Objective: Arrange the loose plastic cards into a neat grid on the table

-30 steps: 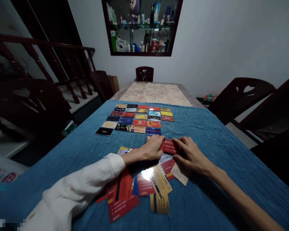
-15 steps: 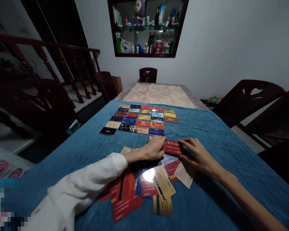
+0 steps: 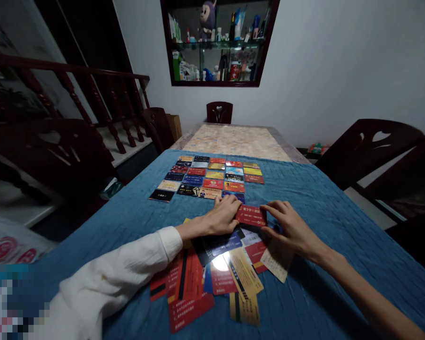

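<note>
A red card [image 3: 251, 216] with white print is held level between my two hands, over the near end of the card rows. My left hand [image 3: 224, 216] grips its left edge, palm down, with the fingers curled. On the card's right edge, my right hand [image 3: 289, 227] pinches with the thumb below and the fingers above. Beneath and nearer to me lies a loose, overlapping pile of cards, among them a purple card [image 3: 226, 244], a gold card [image 3: 243, 271], a red card with a black stripe [image 3: 188, 276] and a cream card [image 3: 276, 260].
Beyond my hands, several cards lie face up in columns, a black card [image 3: 162, 195] at their near left corner. A blue cloth [image 3: 127, 241] covers the near part of the table. Dark chairs [image 3: 371, 146] stand around it, and a glass-shelved cabinet [image 3: 216, 84] is set into the wall.
Both hands have shifted slightly left and away from me over the table, carrying the red card. More of the purple card shows below my left hand. The camera view has tilted a little.
</note>
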`<action>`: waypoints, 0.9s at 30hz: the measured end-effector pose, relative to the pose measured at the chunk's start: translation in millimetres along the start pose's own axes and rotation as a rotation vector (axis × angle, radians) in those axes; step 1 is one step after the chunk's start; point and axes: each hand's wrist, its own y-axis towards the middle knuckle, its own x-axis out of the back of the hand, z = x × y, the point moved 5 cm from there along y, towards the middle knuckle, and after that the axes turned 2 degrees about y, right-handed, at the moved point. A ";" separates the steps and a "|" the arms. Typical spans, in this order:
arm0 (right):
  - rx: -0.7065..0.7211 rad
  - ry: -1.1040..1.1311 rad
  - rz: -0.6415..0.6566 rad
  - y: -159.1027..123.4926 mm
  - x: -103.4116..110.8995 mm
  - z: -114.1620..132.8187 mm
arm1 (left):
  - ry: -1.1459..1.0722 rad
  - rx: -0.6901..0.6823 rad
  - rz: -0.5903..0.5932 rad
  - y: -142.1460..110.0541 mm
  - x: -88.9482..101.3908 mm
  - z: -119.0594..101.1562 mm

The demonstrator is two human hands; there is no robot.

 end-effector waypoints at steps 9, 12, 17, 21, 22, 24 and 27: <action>0.062 0.033 0.041 30.2 -10.5 11.2 | 0.062 0.070 -0.003 -13.1 14.7 17.2; 0.081 0.043 0.044 45.1 -16.5 16.6 | 0.070 0.104 -0.012 -18.0 19.9 27.6; 0.111 0.077 0.053 69.9 -29.8 22.3 | 0.084 0.167 -0.025 -27.2 28.2 45.3; 0.134 0.084 0.066 90.3 -39.5 26.9 | 0.102 0.217 -0.035 -33.0 35.1 60.2; 0.141 0.085 0.068 95.6 -41.7 28.5 | 0.109 0.231 -0.033 -34.1 36.9 64.3; 0.147 0.084 0.068 106.5 -45.8 31.2 | 0.126 0.254 -0.028 -35.6 40.7 73.0; 0.141 0.079 0.074 122.8 -52.2 33.8 | 0.143 0.282 -0.034 -36.4 45.8 87.0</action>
